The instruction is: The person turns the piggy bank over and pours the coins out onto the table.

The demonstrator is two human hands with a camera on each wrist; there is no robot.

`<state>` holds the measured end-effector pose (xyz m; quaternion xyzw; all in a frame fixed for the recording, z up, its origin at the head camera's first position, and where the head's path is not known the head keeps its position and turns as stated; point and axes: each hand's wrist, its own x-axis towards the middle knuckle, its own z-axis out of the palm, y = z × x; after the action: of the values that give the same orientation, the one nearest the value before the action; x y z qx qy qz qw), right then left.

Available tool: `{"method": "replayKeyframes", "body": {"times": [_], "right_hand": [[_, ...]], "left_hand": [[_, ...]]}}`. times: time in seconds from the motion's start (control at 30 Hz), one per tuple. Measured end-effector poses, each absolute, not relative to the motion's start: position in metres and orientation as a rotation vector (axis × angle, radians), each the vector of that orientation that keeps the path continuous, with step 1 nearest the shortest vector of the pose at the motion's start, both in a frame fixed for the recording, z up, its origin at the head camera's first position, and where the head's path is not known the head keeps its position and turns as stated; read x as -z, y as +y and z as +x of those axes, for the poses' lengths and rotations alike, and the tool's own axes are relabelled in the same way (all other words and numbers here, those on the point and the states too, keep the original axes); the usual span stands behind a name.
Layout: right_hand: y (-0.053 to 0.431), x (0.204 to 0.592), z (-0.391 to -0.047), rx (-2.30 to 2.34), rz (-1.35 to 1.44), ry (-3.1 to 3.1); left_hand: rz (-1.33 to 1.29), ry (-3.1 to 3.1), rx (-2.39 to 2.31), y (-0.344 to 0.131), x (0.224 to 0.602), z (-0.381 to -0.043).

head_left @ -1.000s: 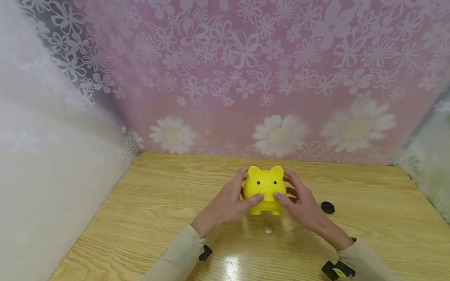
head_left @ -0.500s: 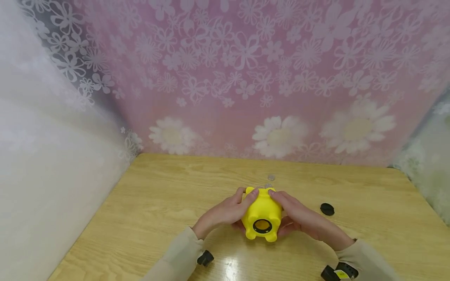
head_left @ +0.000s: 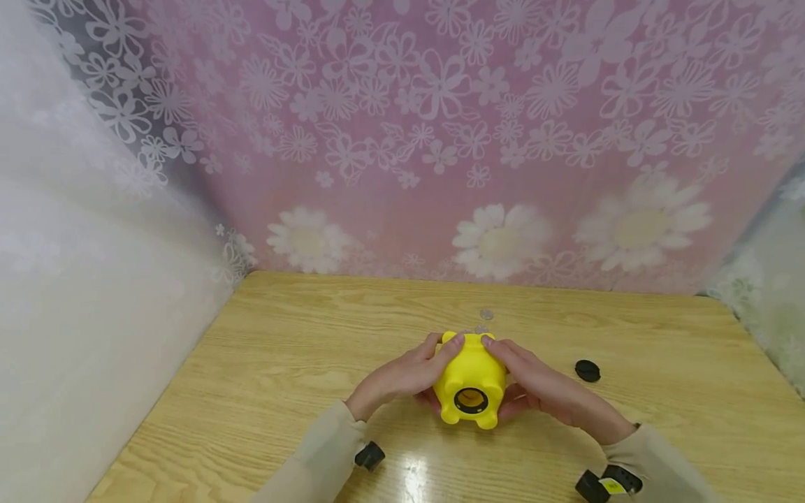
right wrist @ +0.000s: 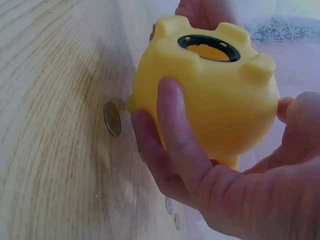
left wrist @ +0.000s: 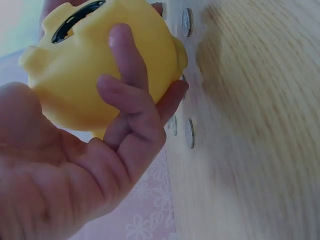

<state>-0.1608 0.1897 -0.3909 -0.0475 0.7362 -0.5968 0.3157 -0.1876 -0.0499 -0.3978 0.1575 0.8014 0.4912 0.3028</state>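
A yellow piggy bank [head_left: 473, 367] is gripped from both sides, tipped so its feet and underside face me. The round hole in its belly has a black rim [right wrist: 209, 48] and no lid; its orange inside shows. My left hand [head_left: 409, 372] holds one side, thumb along the body and fingers curled round. On the other side, my right hand [head_left: 537, 383] holds likewise. Several coins lie on the table around it, among them a coin [head_left: 486, 314] beyond the bank and a coin [right wrist: 112, 119] close to its rear end. The bank's face is hidden in the head view.
A black round cap [head_left: 588, 371] lies on the wooden table [head_left: 302, 349], right of my right hand. A flower-patterned pink curtain [head_left: 402, 154] hangs behind the table's far edge, with pale cloth at both sides. Black camera mounts [head_left: 370, 456] sit at my wrists.
The piggy bank has turned from face toward me to underside toward me and come lower and nearer. Coins beyond it now show. During the last half second it has barely moved.
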Motion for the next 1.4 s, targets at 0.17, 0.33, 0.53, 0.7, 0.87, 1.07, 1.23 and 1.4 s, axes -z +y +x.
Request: {"method": "replayKeyframes", "body": {"times": [0.17,0.33,0.53,0.7,0.87,1.07,1.23,1.4], "right_hand": [[0.194,0.393,-0.169,1.697,-0.457,2.306],[0.196,0.397,-0.177,1.645,-1.77,2.941],[0.19,0.394,-0.176,1.522,-2.225,3.023],[0.191,0.399,-0.174,1.49,-2.19,3.064],[0.194,0.404,-0.177,1.493,-1.947,3.095],[0.197,0.405,-0.164,1.524,-1.1,2.92],[0.197,0.402,-0.156,1.535,-0.658,2.604],[0.201,0.397,-0.152,1.639,-0.366,2.203]], "left_hand": [[0.79,2.37,-1.269,-0.049,0.393,-0.197],[1.773,2.845,-1.031,-0.049,0.384,-0.2],[2.138,2.937,-0.964,-0.05,0.387,-0.2],[2.099,2.932,-0.976,-0.05,0.395,-0.199],[1.891,2.889,-1.056,-0.053,0.394,-0.196],[1.272,2.697,-1.267,-0.054,0.395,-0.188],[0.922,2.455,-1.383,-0.051,0.397,-0.186],[0.805,2.346,-1.307,-0.048,0.4,-0.184]]}}
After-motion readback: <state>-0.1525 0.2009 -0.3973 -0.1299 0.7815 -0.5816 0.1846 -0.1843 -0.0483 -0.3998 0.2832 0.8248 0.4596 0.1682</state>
